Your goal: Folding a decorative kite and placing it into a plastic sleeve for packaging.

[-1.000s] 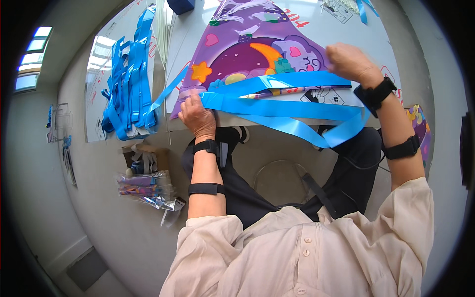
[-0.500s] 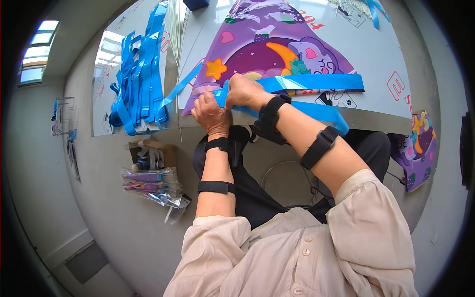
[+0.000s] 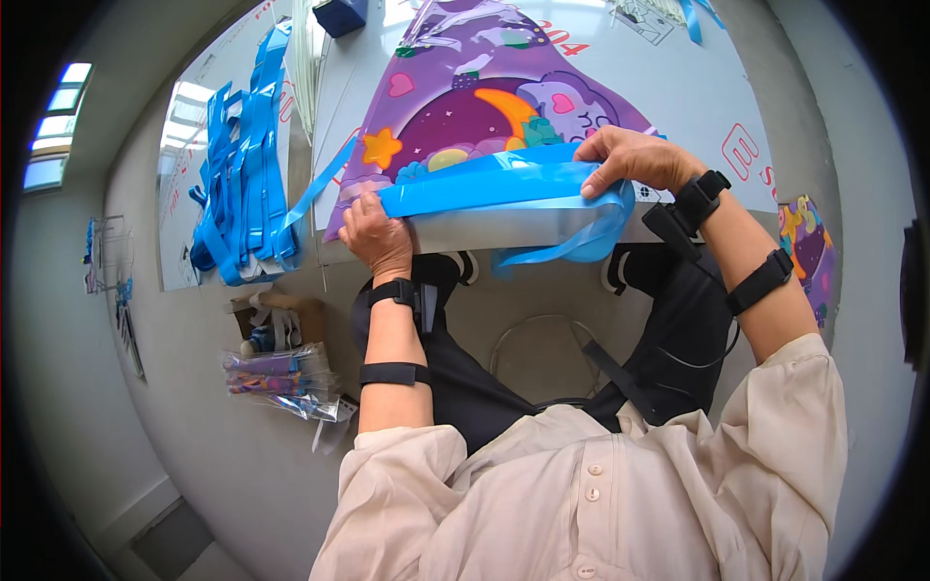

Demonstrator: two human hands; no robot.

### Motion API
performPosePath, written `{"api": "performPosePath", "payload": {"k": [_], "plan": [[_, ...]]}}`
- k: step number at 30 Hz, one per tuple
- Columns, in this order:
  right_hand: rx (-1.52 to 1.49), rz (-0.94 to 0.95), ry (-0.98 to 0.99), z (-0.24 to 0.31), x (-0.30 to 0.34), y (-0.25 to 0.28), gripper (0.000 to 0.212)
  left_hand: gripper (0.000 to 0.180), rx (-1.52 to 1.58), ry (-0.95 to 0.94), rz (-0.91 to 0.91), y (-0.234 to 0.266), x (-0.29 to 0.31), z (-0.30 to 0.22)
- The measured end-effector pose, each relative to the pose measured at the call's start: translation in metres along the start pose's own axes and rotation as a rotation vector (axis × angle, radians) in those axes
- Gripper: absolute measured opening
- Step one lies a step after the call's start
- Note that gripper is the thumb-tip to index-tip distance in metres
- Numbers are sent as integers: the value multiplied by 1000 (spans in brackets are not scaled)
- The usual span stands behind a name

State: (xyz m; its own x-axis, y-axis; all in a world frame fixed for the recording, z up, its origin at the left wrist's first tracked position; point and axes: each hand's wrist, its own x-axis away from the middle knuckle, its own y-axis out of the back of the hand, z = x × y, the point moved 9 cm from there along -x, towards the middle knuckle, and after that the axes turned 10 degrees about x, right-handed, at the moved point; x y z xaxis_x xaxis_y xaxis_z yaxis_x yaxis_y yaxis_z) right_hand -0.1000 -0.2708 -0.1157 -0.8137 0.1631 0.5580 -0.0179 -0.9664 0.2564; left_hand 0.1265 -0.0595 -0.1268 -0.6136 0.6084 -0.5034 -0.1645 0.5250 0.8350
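Observation:
A purple printed sheet (image 3: 431,111) with a moon, a star and cartoon shapes lies on the white tabletop (image 3: 339,87). Glossy blue strip (image 3: 484,192) runs along its near edge. At the strip's left end, my left hand (image 3: 376,234) is closed on the strip and the sheet's corner. My right hand (image 3: 641,161) pinches the strip farther right between thumb and fingers. From there a loose length loops back beneath and hangs past the table edge. On the left, more blue strip lies in a folded pile (image 3: 247,165), with one tail reaching toward my left hand.
A dark blue box (image 3: 339,15) and a bundle of white cords (image 3: 302,73) are at the back. Below the table's left part sit a cardboard box (image 3: 310,315) and clear plastic bags (image 3: 281,373). Another purple printed piece (image 3: 810,254) is at the right. My knees are under the table edge.
My right hand has moved away to the right along the strip, from beside my left hand. The strip now stretches between both hands, and its loose end has become a hanging loop.

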Motion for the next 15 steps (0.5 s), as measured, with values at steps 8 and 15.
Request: {"api": "performPosePath", "payload": {"k": [8, 15], "plan": [[-114, -127, 105, -31, 30, 44, 66, 19, 36, 14, 41, -3, 0, 2], [-41, -139, -25, -54, 48, 77, 38, 19, 31, -8, 26, -3, 1, 2]]}}
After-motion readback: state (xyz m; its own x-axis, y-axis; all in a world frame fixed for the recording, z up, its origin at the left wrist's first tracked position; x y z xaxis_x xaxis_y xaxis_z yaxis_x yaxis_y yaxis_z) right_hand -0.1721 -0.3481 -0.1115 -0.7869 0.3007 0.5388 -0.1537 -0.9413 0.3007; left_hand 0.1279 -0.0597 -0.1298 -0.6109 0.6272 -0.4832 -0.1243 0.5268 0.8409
